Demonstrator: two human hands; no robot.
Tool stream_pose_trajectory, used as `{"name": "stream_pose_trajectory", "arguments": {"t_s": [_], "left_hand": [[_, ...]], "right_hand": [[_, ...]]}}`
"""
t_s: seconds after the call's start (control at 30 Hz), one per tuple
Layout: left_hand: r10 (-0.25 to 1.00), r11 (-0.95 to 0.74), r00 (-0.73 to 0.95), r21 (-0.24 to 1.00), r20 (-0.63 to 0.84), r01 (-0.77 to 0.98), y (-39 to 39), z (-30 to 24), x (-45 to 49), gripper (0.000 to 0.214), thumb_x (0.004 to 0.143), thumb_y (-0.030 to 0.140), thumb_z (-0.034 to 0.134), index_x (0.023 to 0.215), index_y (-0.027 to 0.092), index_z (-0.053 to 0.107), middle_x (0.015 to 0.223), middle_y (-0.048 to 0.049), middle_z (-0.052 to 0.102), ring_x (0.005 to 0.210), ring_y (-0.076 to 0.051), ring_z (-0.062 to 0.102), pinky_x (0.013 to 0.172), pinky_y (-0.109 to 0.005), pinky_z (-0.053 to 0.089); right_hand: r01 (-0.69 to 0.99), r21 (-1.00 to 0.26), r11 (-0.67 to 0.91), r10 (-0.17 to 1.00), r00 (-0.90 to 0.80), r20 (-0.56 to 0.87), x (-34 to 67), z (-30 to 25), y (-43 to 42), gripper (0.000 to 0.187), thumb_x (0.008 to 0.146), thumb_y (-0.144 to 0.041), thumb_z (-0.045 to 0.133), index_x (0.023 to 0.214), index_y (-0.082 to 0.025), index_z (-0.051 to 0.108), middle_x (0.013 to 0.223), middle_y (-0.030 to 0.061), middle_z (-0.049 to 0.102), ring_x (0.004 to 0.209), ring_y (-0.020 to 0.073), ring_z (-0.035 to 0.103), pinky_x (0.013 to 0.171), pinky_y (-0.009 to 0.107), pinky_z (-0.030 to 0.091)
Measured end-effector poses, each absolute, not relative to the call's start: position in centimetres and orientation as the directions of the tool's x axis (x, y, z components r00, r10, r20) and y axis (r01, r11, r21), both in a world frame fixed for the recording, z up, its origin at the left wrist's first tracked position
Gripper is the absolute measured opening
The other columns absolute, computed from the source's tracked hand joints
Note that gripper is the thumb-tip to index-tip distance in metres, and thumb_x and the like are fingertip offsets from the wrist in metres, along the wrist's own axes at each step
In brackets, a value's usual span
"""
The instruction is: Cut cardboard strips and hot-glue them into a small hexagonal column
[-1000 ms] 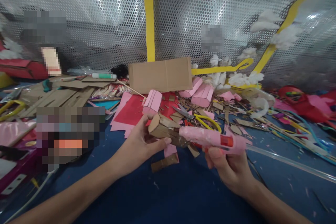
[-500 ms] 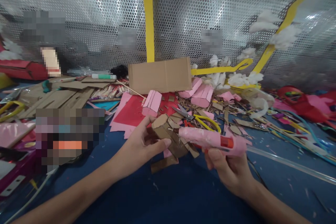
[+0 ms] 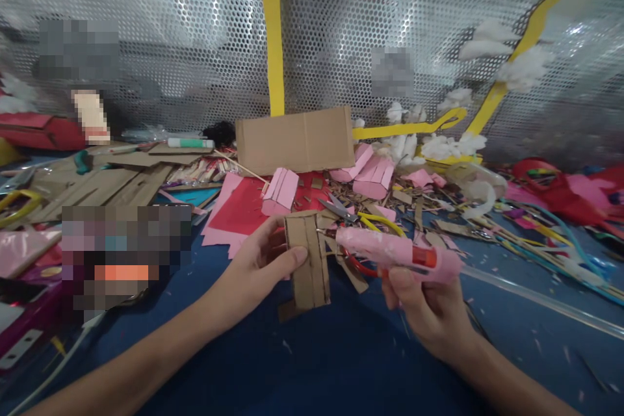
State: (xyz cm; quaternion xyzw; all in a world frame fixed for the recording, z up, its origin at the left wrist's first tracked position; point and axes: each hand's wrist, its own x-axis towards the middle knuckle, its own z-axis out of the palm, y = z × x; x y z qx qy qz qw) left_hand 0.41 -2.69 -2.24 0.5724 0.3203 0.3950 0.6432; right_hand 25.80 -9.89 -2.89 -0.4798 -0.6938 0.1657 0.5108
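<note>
My left hand is closed on a small folded cardboard piece, thumb across its front face and fingers behind. The piece stands upright, with lengthwise crease lines. In my right hand is a glue gun wrapped in pink, a long clear glue stick sticking out of its back. Its nozzle points left and lies at the upper right edge of the cardboard piece; whether it touches I cannot tell. Cardboard scraps lie just behind and below the piece.
Yellow-handled scissors lie just beyond the glue gun. Pink folded paper boxes and red paper sit behind my left hand. A cardboard box stands against the perforated silver backdrop. Cardboard strips are piled at left.
My left hand has turned the cardboard piece from tilted to upright, its creased face now toward me. The glue gun's nozzle has shifted slightly to its upper right edge.
</note>
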Motion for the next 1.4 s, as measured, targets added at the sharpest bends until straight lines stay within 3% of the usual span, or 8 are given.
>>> {"name": "stream_pose_trajectory", "arguments": {"t_s": [0.3,0.57,0.8,1.4], "left_hand": [[0.879,0.03,0.476,0.989,0.042,-0.143,-2.5,-2.6,0.2,0.042,0.091,0.045,0.078,0.126,0.025,0.066,0.131,-0.0103,0.075,0.119,-0.029,0.071,0.095,-0.038,0.058],[0.874,0.011,0.483,0.99,0.06,-0.144,-2.4,-2.5,0.3,0.043,0.092,0.046,0.078,0.127,0.022,0.067,0.133,-0.0114,0.074,0.122,-0.03,0.07,0.102,-0.04,0.057],[0.884,0.012,0.466,0.992,0.047,-0.123,-2.4,-2.6,0.1,0.041,0.093,0.046,0.077,0.126,0.024,0.069,0.134,-0.0092,0.074,0.124,-0.03,0.069,0.102,-0.038,0.056],[0.867,-0.021,0.492,0.992,0.08,-0.124,-2.2,-2.8,0.1,0.035,0.095,0.044,0.075,0.125,0.026,0.069,0.128,-0.0068,0.076,0.115,-0.024,0.071,0.098,-0.033,0.056]], "right_hand": [[0.529,-0.699,0.482,0.833,-0.03,0.552,26.0,-3.1,-9.9,0.047,0.107,-0.046,0.054,0.066,-0.024,0.058,0.052,-0.0011,0.057,0.046,0.0144,0.052,0.045,0.027,0.042],[0.54,-0.704,0.462,0.837,-0.004,0.547,26.3,-3.7,-10.0,0.048,0.108,-0.043,0.053,0.065,-0.022,0.056,0.05,-0.0026,0.052,0.044,0.0127,0.048,0.042,0.026,0.035],[0.526,-0.7,0.482,0.837,-0.041,0.546,26.2,-3.2,-9.9,0.04,0.108,-0.04,0.052,0.072,-0.023,0.058,0.053,-0.0031,0.055,0.045,0.0134,0.05,0.044,0.027,0.039],[0.585,-0.661,0.47,0.816,-0.003,0.578,25.9,-3.0,-9.7,0.052,0.108,-0.044,0.05,0.061,-0.022,0.054,0.048,-0.0018,0.053,0.042,0.0119,0.049,0.041,0.024,0.037]]}}
